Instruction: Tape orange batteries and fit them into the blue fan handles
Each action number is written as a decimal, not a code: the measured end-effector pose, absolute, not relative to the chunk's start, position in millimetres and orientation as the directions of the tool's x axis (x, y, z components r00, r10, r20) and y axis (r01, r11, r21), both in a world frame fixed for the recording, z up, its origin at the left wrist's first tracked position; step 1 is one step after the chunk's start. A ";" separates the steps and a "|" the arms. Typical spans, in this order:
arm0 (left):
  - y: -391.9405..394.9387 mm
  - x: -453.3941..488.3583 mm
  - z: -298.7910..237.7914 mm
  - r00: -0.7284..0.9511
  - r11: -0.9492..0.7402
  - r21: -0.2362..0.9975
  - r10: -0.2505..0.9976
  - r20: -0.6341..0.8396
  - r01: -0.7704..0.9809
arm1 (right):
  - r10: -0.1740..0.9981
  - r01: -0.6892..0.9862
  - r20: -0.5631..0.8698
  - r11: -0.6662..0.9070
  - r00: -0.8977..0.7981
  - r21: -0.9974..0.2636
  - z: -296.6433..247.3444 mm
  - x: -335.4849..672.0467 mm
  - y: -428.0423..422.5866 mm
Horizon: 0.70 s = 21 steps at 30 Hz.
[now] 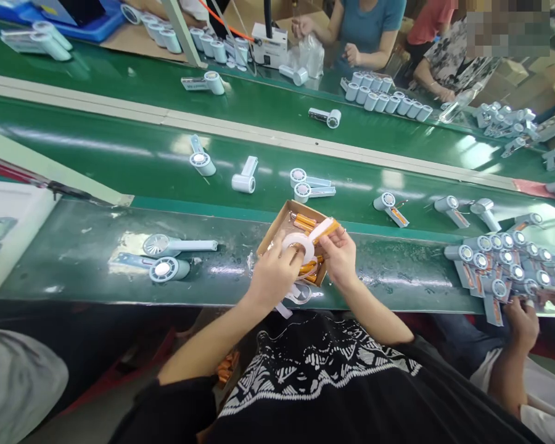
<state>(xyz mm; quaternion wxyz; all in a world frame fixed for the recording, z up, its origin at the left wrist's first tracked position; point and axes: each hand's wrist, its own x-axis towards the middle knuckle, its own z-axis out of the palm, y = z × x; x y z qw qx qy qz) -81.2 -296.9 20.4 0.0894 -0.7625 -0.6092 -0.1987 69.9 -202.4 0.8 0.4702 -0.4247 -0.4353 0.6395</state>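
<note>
My left hand point(274, 277) is closed around a roll of white tape point(300, 238), with fingers through its ring. A pale strip of tape point(321, 229) stretches from the roll to an orange-wrapped cylinder, seemingly a battery point(332, 229). My right hand point(342, 258) pinches that battery between thumb and fingers. Both hands are over a small cardboard box point(272, 232) that holds several more orange batteries point(304, 219). Another clear or white roll point(300, 294) lies by the box's near side, partly hidden.
Two handheld fans point(166, 269) lie to the left on the bench point(231, 283). Several more fans point(244, 177) are spread along the green conveyor point(134, 145). At right, a co-worker's hand point(523, 324) touches a crowded group of fans point(499, 287). People sit across the line.
</note>
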 end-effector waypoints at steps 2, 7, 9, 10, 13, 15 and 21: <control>-299.6 -66.8 11.5 0.156 -0.252 0.166 0.882 0.444 0.953 | 0.986 -0.283 -0.106 -0.140 -0.131 -0.949 1.1 69.5 -191.9; -294.8 -65.6 -2.4 0.280 -0.371 0.217 0.891 0.357 0.903 | 0.959 -0.319 0.153 0.226 0.238 -0.921 37.7 117.3 -105.5; -281.9 -86.6 -3.1 0.288 -0.353 0.252 0.922 0.260 0.901 | 0.949 -0.274 0.204 0.268 0.242 -0.923 47.3 144.0 -89.6; -272.2 -98.6 -2.1 0.298 -0.350 0.290 0.931 0.210 0.891 | 0.954 -0.266 0.199 0.257 0.225 -0.929 47.3 155.2 -90.4; -226.4 -123.7 4.7 0.307 -0.330 0.433 0.944 0.125 0.839 | 0.978 -0.273 0.110 0.157 0.179 -0.949 31.4 173.9 -113.1; -181.7 -123.8 9.4 0.251 -0.279 0.440 0.960 0.121 0.853 | 0.983 -0.281 0.051 0.100 0.176 -0.954 17.4 175.9 -127.3; -53.9 -84.6 3.8 0.308 -0.302 0.115 0.950 -0.038 0.946 | 0.980 -0.334 -0.007 0.062 0.199 -0.941 5.3 175.3 -125.1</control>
